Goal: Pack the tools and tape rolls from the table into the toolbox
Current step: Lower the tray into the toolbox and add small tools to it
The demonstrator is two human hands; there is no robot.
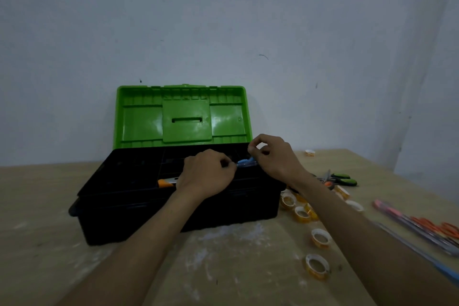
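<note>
Against a pale wall (310, 32), a dusty table (236, 271) bears the toolbox (139, 208).

The upright green lid (182, 117) barred the way beyond the left hand (206, 174) and right hand (275, 156); tape rolls (320, 237) crowded the table (37, 206) right of them.

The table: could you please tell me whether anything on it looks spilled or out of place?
A white powdery smear covers the table in front of the toolbox, like spilled dust. Tape rolls lie scattered to its right, unsorted.
</note>
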